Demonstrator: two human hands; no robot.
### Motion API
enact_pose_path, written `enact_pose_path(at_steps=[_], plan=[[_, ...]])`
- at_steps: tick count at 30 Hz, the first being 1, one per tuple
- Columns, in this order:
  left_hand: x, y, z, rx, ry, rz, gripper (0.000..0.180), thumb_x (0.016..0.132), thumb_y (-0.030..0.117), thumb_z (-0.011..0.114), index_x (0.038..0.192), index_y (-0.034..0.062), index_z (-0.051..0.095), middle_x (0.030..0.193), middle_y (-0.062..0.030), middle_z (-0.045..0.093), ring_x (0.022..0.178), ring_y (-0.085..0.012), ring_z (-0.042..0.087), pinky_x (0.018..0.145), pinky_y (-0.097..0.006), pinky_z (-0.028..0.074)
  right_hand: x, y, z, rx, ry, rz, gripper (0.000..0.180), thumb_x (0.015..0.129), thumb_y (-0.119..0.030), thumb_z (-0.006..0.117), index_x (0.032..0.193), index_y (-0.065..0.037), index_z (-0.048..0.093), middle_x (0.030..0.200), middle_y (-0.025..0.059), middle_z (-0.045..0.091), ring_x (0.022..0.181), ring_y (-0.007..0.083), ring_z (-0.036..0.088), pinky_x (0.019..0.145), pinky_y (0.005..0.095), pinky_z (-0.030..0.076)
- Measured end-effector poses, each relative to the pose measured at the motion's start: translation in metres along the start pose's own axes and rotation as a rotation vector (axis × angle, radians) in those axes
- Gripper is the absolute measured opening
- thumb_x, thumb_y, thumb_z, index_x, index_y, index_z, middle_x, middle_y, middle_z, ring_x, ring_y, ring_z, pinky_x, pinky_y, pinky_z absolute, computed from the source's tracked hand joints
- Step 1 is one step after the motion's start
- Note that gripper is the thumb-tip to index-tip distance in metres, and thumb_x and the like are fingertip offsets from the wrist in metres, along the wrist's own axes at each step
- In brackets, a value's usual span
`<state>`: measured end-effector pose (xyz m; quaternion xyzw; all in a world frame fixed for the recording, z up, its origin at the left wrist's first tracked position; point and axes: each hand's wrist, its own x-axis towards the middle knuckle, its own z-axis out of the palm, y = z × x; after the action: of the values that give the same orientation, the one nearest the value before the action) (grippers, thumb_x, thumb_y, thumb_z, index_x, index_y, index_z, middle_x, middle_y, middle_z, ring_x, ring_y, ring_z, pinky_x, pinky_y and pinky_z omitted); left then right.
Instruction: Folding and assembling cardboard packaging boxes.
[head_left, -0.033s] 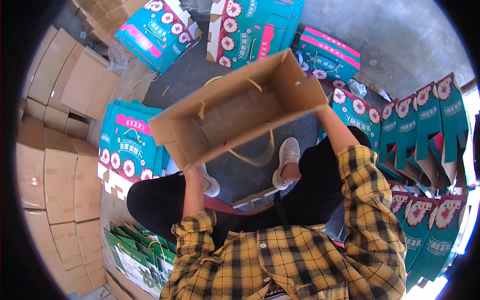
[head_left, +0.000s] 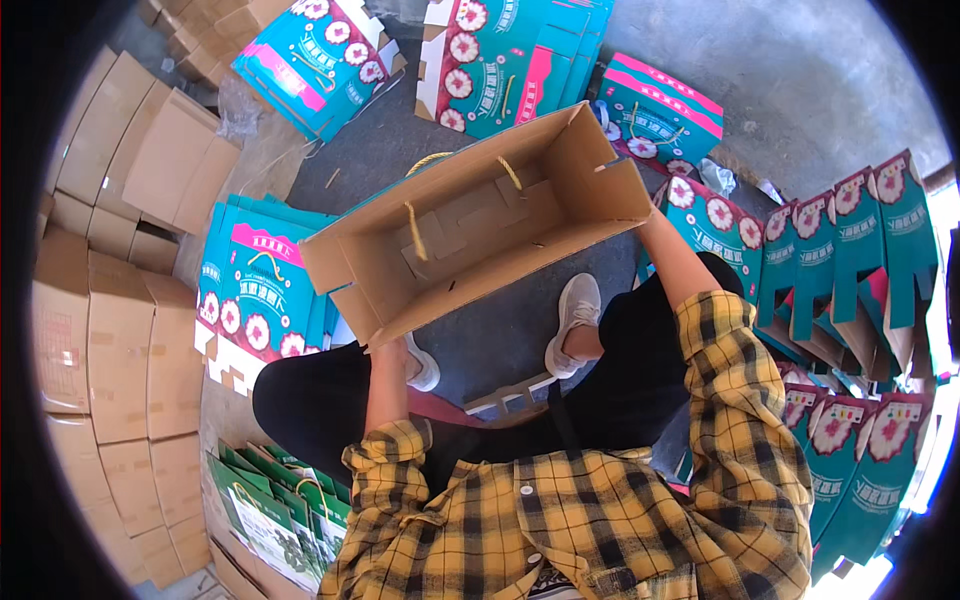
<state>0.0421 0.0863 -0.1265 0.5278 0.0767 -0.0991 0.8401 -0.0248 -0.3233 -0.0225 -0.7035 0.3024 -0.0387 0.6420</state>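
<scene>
Between my hands is an open-topped cardboard gift box [head_left: 480, 220], held up above the floor with its bare brown inside facing me. A yellow rope handle [head_left: 416, 232] has its ends hanging inside along the far wall. My left hand [head_left: 387, 352] grips the near left corner; its fingers are mostly hidden beneath the box. On the right end, my right hand [head_left: 652, 222] holds the wall near the corner, with the fingers out of sight behind it. Small flaps stand at both short ends.
Flattened teal and pink boxes [head_left: 265, 280] are stacked at left, with more teal stacks [head_left: 490, 65] at the far side. Formed teal boxes [head_left: 850, 240] line the right. Brown cartons [head_left: 120, 340] rise at far left; green bags [head_left: 275, 510] stand at near left.
The box has tilted slightly in my hands. The near rope handle, which hung outside the near wall, no longer shows. Both hands keep their hold.
</scene>
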Motion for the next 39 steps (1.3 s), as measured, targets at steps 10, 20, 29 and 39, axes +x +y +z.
enact_pose_path(at_steps=[10,20,29,39], plan=[[-0.011,0.014,-0.002,0.151,0.063,-0.071,0.034,0.093,0.017,0.048,0.124,0.0059,0.053,0.116,-0.0081,0.059,0.103,-0.0188,0.059,0.086,-0.032,0.047,0.031,0.036,-0.005,0.016,-0.391,0.181,0.037,0.086,-0.025,0.053,0.117,-0.005,0.06,0.099,0.0075,0.065,0.084,0.0182,0.063,0.07,0.0284,0.05],[-0.009,0.027,0.026,0.502,-0.127,0.035,0.054,0.089,0.034,0.063,0.127,-0.0024,0.051,0.124,-0.0164,0.055,0.116,-0.0205,0.051,0.099,-0.031,0.037,-0.002,0.005,0.051,-1.281,-0.244,-0.652,0.021,0.082,-0.021,0.058,0.095,-0.004,0.059,0.095,0.0152,0.066,0.09,0.0353,0.063,0.075,0.0461,0.05],[0.0,0.025,0.019,0.967,-0.408,-0.056,0.062,0.081,0.044,0.068,0.122,-0.0009,0.054,0.122,-0.0178,0.053,0.115,-0.0272,0.051,0.097,-0.034,0.038,0.023,0.017,0.074,-1.25,-0.316,-0.419,0.04,0.091,-0.032,0.046,0.105,0.004,0.061,0.11,0.0244,0.06,0.102,0.0383,0.06,0.085,0.0472,0.048],[-0.002,0.023,0.017,0.957,-0.303,-0.031,0.06,0.082,0.044,0.067,0.115,-0.0033,0.05,0.107,-0.018,0.057,0.103,-0.0233,0.054,0.088,-0.033,0.041,0.048,0.006,0.058,-0.395,-0.204,0.231,0.101,0.075,-0.079,0.045,0.137,0.002,0.04,0.138,0.0216,0.042,0.115,0.0381,0.053,0.09,0.0487,0.043]])
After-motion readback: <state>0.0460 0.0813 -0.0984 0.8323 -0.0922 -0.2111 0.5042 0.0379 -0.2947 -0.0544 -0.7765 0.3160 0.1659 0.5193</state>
